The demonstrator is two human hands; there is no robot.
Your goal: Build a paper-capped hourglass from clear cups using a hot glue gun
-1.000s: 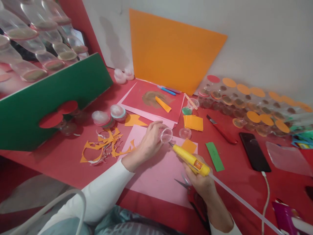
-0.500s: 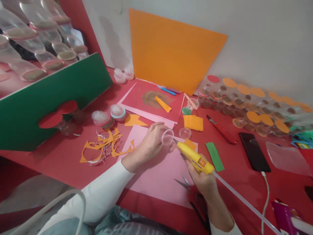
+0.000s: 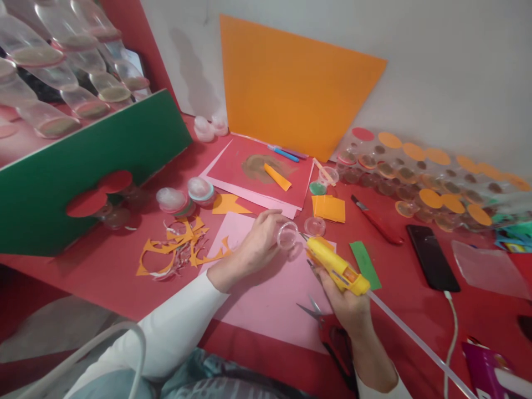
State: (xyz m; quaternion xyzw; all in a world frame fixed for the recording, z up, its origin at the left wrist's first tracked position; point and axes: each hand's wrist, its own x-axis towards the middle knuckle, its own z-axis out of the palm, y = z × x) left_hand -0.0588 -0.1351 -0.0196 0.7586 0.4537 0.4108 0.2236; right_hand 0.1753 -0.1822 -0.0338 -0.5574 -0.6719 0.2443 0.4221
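Between the fingers of my left hand [image 3: 260,244] is a small round clear plastic cup [image 3: 287,235], held with its circular rim toward me. My right hand [image 3: 347,302] grips a yellow hot glue gun [image 3: 332,261], a long clear glue stick [image 3: 415,335] trailing from its back end. The gun's nozzle tip is close to the cup's right rim; I cannot tell whether they touch. Under both hands lies a pink paper sheet [image 3: 270,302]. Red-handled scissors [image 3: 332,338] rest partly open beside my right wrist.
Orange paper scraps [image 3: 166,255] lie left. Orange paper squares [image 3: 329,209], a green strip [image 3: 366,265], a red cutter knife [image 3: 378,221] and a black phone [image 3: 432,257] are right. A green board [image 3: 95,172] stands left; rows of clear cups with orange discs [image 3: 415,166] stand back right.
The glue gun and my right hand have shifted slightly to the right. The cup in my left hand has moved a little to the right too.
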